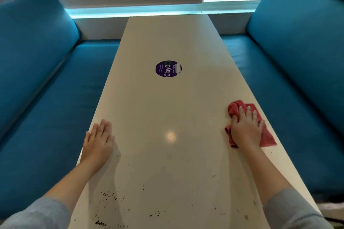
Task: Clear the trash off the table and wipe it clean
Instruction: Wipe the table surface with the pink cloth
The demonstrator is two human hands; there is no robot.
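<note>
A long cream table [167,109] runs away from me toward a window. My right hand [245,128] presses flat, fingers straight, on a crumpled red cloth [267,136] near the table's right edge. My left hand [98,141] lies flat and open on the bare tabletop at the left edge, holding nothing. Dark crumbs [108,196] are scattered over the near part of the table, mostly at the near left, with a few specks at the near right [215,175].
A round purple sticker [168,69] is stuck on the middle of the table. Blue upholstered benches flank it on the left [46,98] and right [290,83]. A window sill [134,10] closes off the far end.
</note>
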